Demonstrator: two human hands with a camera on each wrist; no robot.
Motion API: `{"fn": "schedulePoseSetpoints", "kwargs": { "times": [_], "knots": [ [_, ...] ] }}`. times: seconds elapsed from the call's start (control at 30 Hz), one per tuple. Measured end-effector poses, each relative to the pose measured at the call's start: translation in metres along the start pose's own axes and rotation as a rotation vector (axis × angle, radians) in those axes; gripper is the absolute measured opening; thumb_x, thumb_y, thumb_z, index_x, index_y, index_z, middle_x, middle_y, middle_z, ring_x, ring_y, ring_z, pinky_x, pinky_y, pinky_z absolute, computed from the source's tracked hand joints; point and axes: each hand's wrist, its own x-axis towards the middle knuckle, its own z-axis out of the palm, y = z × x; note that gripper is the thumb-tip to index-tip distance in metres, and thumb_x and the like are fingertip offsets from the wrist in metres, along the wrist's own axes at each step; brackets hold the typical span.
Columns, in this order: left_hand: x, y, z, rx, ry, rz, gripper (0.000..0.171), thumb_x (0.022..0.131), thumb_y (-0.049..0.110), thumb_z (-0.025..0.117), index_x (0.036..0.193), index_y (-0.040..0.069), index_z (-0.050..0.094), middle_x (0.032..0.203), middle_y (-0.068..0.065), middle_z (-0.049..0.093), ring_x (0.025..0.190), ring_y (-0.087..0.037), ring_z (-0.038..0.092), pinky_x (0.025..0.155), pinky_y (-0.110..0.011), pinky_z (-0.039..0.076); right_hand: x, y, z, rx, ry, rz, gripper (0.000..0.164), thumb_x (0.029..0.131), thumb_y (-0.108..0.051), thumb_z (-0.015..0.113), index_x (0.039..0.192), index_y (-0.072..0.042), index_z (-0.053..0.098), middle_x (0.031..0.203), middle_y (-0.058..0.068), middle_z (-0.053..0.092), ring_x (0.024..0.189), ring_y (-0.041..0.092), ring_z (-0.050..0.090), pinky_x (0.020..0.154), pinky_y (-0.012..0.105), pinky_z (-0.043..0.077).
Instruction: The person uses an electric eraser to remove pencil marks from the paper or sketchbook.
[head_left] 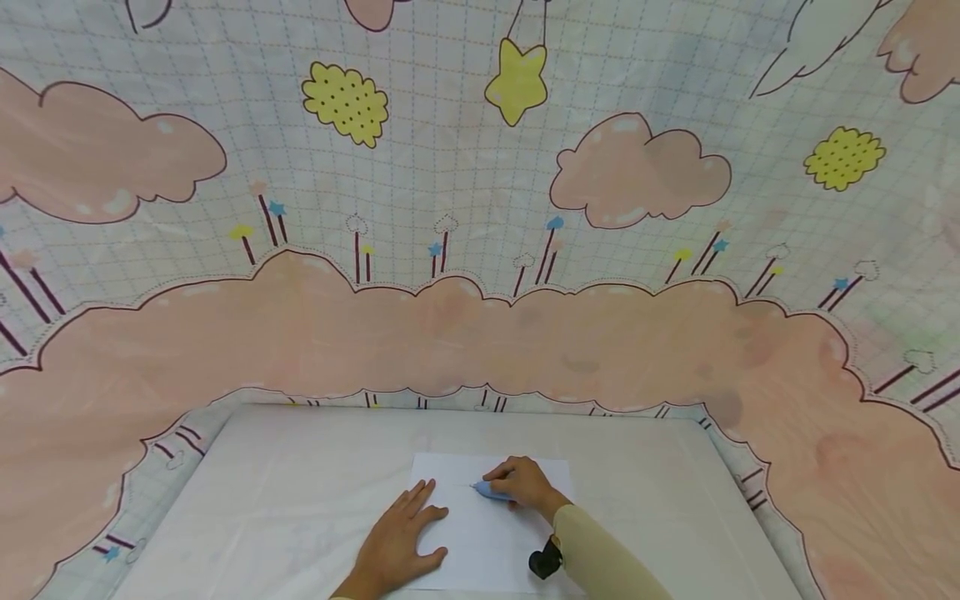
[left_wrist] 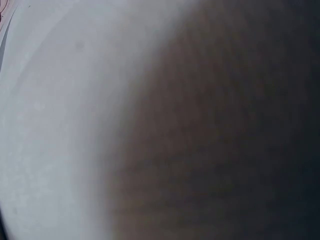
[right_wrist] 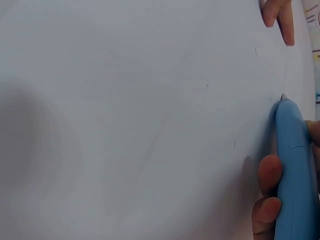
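Observation:
A white sheet of paper [head_left: 487, 550] lies on the white-covered table. My left hand [head_left: 393, 537] rests flat on the sheet's left side, fingers spread; its fingertips [right_wrist: 285, 25] show at the top of the right wrist view. My right hand [head_left: 531, 483] grips a thick, light-blue, pen-shaped tool [right_wrist: 294, 165] with a small metal tip. That tip points left and is at the paper, towards its far part; whether it is a blade or a pen point I cannot tell. In the left wrist view a blurred brown shape hides most of the scene.
The white tabletop [head_left: 300, 475] extends around the sheet. Behind it hangs a printed cloth [head_left: 480, 342] with clouds and stars. A black wrist device [head_left: 545, 558] sits at the right sleeve [head_left: 600, 550]. Several short dark marks [right_wrist: 234, 144] are on the paper.

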Motion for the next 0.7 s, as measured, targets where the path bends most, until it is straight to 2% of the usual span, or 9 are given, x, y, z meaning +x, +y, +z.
{"fn": "schedulePoseSetpoints", "kwargs": {
  "times": [0.3,0.5,0.7],
  "knots": [
    [0.0,-0.002,0.002,-0.008,0.014,-0.008,0.049,0.086,0.058,0.063,0.125,0.029,0.062,0.155,-0.005,0.041,0.144,-0.026,0.037,0.116,-0.046,0.035,0.002,-0.003,0.002,-0.021,-0.001,0.005,0.016,0.084,-0.013,0.072,0.099,-0.01,0.079,0.092,0.001,0.063,0.087,0.017,0.05,0.052,0.021,0.049],
    [0.003,0.0,-0.001,-0.012,0.033,-0.03,0.044,0.083,0.054,0.066,0.119,0.03,0.064,0.153,-0.005,0.044,0.14,-0.027,0.041,0.113,-0.048,0.038,0.0,-0.001,-0.002,-0.014,0.005,-0.001,0.016,0.084,-0.011,0.072,0.098,-0.009,0.079,0.091,0.002,0.063,0.081,0.017,0.05,0.049,0.021,0.048],
    [0.01,-0.001,-0.004,-0.011,-0.005,-0.02,0.041,0.08,0.057,0.067,0.113,0.034,0.061,0.154,-0.003,0.042,0.138,-0.028,0.039,0.111,-0.052,0.037,-0.002,0.001,-0.001,0.014,0.005,-0.003,0.015,0.084,-0.009,0.072,0.097,-0.008,0.079,0.091,0.003,0.062,0.077,0.017,0.05,0.048,0.022,0.049]
  ]
}}
